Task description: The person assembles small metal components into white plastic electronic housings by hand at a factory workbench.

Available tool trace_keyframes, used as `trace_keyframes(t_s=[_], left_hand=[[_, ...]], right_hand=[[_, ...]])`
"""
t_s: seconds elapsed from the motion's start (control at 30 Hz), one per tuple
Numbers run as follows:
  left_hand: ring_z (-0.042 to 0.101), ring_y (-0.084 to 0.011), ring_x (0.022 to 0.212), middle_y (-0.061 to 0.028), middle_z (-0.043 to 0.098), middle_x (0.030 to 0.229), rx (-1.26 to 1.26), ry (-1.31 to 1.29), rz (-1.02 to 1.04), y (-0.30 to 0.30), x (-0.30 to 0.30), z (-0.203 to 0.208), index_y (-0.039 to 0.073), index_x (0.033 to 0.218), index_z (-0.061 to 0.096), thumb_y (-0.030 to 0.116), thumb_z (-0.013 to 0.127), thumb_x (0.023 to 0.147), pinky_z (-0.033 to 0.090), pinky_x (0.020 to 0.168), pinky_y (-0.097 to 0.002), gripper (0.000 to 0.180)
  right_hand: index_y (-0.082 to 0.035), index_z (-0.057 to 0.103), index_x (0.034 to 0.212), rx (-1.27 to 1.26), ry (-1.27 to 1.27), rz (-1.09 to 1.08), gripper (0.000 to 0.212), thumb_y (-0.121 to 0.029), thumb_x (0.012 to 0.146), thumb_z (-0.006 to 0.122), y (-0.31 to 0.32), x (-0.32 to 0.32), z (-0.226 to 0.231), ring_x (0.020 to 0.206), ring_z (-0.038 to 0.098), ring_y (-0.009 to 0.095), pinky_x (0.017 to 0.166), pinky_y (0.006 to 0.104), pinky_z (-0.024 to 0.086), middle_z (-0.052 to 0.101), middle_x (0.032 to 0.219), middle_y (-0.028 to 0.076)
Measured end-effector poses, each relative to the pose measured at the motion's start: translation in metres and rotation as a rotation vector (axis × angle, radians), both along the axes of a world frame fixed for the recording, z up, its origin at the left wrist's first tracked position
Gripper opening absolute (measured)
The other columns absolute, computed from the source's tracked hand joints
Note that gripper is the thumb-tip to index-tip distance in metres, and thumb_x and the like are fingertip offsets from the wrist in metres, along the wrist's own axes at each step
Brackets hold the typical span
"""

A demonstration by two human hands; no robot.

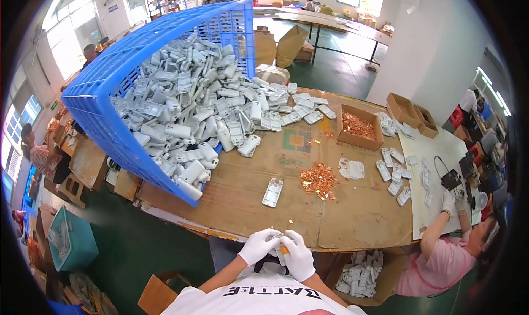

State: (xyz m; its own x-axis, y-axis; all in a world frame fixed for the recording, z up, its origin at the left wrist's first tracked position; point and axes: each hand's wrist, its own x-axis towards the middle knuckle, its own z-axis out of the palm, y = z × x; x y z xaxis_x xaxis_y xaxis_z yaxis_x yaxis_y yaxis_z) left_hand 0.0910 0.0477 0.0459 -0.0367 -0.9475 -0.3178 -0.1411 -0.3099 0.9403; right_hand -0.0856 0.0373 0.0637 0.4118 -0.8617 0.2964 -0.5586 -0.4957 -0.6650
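Observation:
Both my gloved hands meet close to my body, just below the table's front edge. My left hand (258,246) grips a white plastic casing (280,255) from the left. My right hand (298,256) closes on the same casing from the right, with something orange showing by its thumb. The fingers hide most of the casing. Beyond my hands, one open white casing (273,193) lies by itself on the cardboard-covered table (242,205). To its right is a loose pile of small copper-coloured metal pieces (318,181).
A tipped blue crate (88,100) spills many white casings (187,94) onto the table. A cardboard box (360,144) holds more copper pieces. Several casings (394,172) lie at the right, near a co-worker in pink (441,262). Below the table edge stands a carton of casings (361,273).

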Motion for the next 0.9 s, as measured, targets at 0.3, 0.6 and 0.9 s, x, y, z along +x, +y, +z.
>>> trace_keyframes(t_s=[0.3,0.6,0.9], left_hand=[[0.066,-0.0152,0.102,-0.013,0.071,0.112,0.128,0.154,0.056,0.0,0.0,-0.025,-0.006,0.122,0.064,0.014,0.057,0.096,0.051,0.091,-0.0284,0.033],[0.065,-0.013,0.096,-0.0108,0.072,0.108,0.041,0.068,0.071,-0.011,-0.007,0.0,-0.003,0.121,0.066,0.02,0.059,0.096,0.051,0.084,-0.0269,0.035],[0.066,-0.0082,0.082,-0.0058,0.073,0.099,0.083,0.111,0.15,-0.009,-0.006,0.009,-0.001,0.119,0.069,0.019,0.059,0.097,0.051,0.059,-0.0243,0.031]], right_hand=[[-0.015,0.069,0.104,-0.225,0.173,0.134,0.026,-0.012,0.078,0.073,-0.006,-0.005,-0.016,0.086,0.07,0.024,0.067,0.0327,0.058,0.06,0.124,0.009],[-0.015,0.068,0.102,-0.241,0.221,0.177,0.025,-0.014,0.078,0.073,-0.021,-0.011,-0.005,0.079,0.07,0.025,0.062,0.0347,0.058,0.058,0.126,0.011],[-0.015,0.068,0.1,-0.282,0.193,0.222,0.022,-0.012,0.078,0.072,-0.026,-0.005,-0.004,0.074,0.07,0.025,0.059,0.0334,0.058,0.059,0.125,0.012]])
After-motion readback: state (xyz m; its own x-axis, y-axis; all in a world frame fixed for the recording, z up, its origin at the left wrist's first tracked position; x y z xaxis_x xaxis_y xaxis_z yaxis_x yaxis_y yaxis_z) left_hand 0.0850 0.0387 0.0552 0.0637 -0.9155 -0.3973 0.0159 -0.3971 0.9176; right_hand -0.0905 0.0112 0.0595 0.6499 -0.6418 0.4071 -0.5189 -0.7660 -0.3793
